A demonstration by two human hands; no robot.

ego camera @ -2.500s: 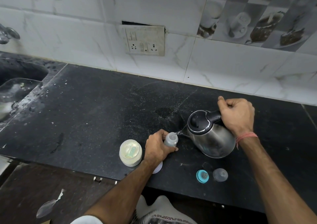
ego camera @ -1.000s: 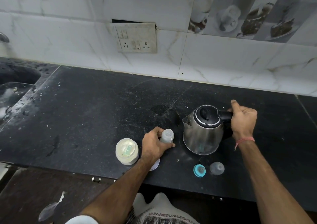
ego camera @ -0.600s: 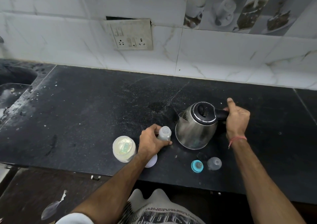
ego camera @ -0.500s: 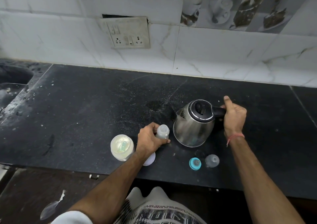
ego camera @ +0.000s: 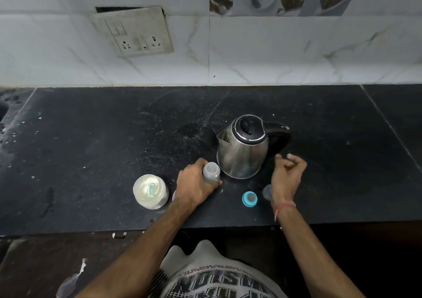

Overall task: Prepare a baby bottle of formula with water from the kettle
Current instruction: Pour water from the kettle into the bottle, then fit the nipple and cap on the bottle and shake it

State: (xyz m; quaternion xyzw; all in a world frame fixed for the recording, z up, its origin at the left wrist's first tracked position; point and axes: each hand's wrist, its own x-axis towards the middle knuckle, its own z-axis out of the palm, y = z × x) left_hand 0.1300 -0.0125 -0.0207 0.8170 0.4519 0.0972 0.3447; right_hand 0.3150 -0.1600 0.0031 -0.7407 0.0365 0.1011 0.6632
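Black counter [ego camera: 91, 138] under me: my left hand [ego camera: 194, 188] grips the open bottle [ego camera: 211, 172], with the kettle [ego camera: 243, 148] upright at its 2 o'clock. My right hand [ego camera: 288, 172] hangs loosely curled, holding nothing. One nudge could tip the uncapped bottle and spill it.
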